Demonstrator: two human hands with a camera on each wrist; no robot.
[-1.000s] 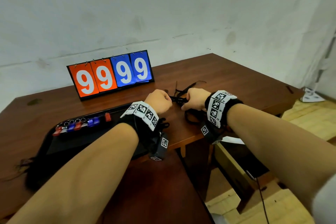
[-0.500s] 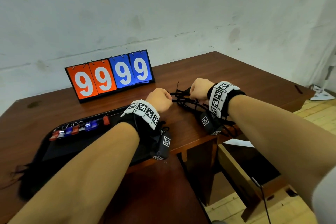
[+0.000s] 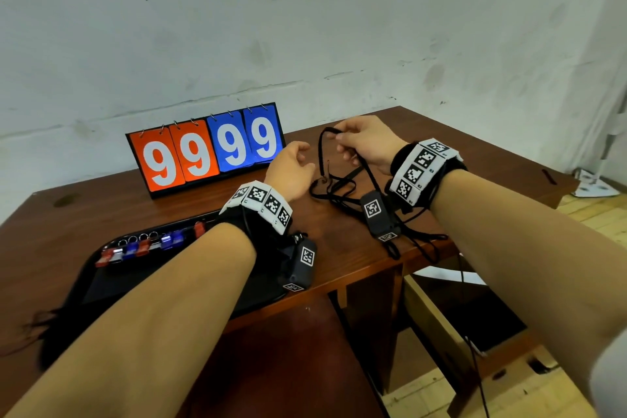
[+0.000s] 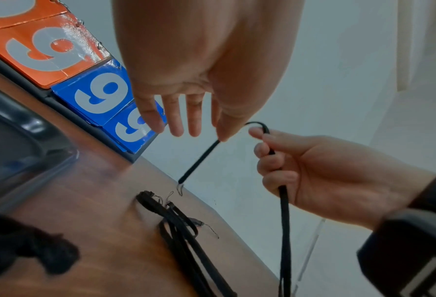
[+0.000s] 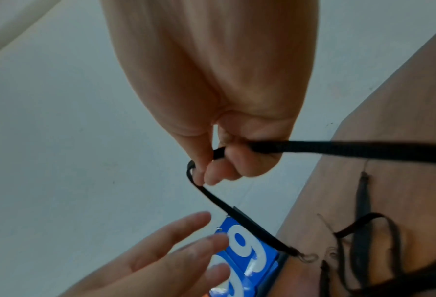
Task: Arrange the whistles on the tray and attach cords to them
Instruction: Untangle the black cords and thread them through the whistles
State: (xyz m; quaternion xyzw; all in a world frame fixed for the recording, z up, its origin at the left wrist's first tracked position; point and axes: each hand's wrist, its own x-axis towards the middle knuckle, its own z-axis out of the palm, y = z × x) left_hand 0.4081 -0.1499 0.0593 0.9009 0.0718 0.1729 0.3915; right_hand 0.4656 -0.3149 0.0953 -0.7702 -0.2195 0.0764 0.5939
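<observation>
Several red, blue and silver whistles [image 3: 146, 243] lie in a row at the far side of the black tray [image 3: 98, 285]. To the right of the tray a loose pile of black cords [image 3: 334, 188] lies on the wooden table. My right hand [image 3: 334, 136] pinches one black cord [image 3: 320, 156] and holds it up above the pile; its thin end loop [image 5: 307, 257] hangs down. In the right wrist view the thumb and fingers [image 5: 211, 170] curl round the cord's bend. My left hand [image 3: 302, 159] hovers just left of the cord, fingers [image 4: 176, 122] straight and holding nothing.
A flip scoreboard [image 3: 207, 149] reading 9999 stands at the back of the table, against the wall. The table's front edge [image 3: 366, 278] runs close under my wrists, with an open drawer [image 3: 458, 312] below on the right. More dark cord lies left of the tray [image 3: 37, 326].
My right hand has risen from the pile with a single cord. My left hand, curled at the cords before, has opened and drawn slightly away.
</observation>
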